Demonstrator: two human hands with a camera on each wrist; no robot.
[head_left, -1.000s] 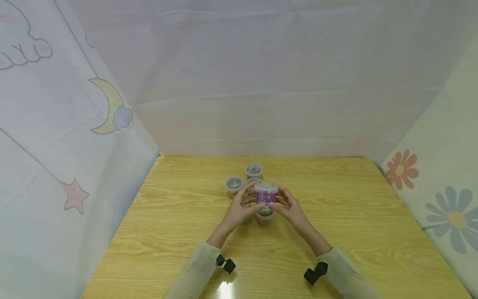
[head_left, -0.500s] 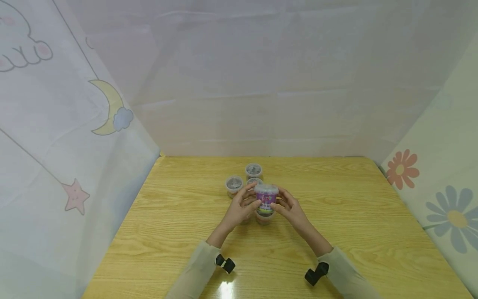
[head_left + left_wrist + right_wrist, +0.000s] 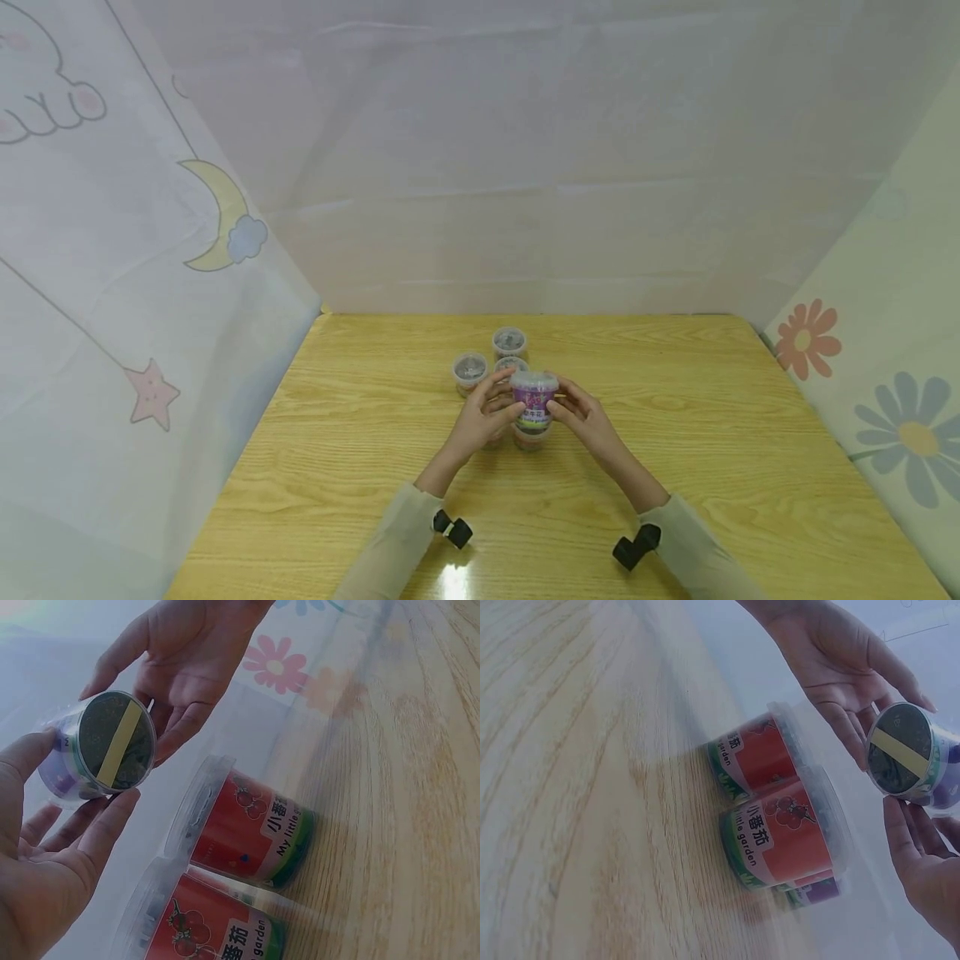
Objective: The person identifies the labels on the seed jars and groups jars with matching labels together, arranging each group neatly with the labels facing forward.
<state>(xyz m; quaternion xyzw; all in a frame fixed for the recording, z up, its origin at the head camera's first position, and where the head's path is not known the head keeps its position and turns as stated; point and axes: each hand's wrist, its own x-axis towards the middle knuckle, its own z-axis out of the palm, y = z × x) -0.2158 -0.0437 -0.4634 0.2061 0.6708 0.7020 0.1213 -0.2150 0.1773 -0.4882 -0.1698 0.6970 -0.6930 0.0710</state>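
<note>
A small planting cup (image 3: 534,400) with a clear lid and a purple "garden" label is held upright above the table. My left hand (image 3: 483,419) grips it from the left, thumb at the front of the label. From the right, my right hand (image 3: 588,421) holds the opposite side with its thumb and fingers. Its dark base with a yellow strip (image 3: 120,744) shows in the left wrist view. Right below it stand two red-labelled cups with tomato pictures, one (image 3: 787,834) nearer the right wrist camera and another (image 3: 759,756) beyond it.
Behind the hands stand more lidded cups: one at left (image 3: 470,372), one at the back (image 3: 510,342) and one between (image 3: 512,364), partly hidden. The wooden table (image 3: 360,467) meets printed cloth walls (image 3: 480,217) at its back and sides.
The held cup has turned a little between my fingers, so its label's white text band now faces the head camera. My right thumb has slid slightly right. The standing cups have not moved.
</note>
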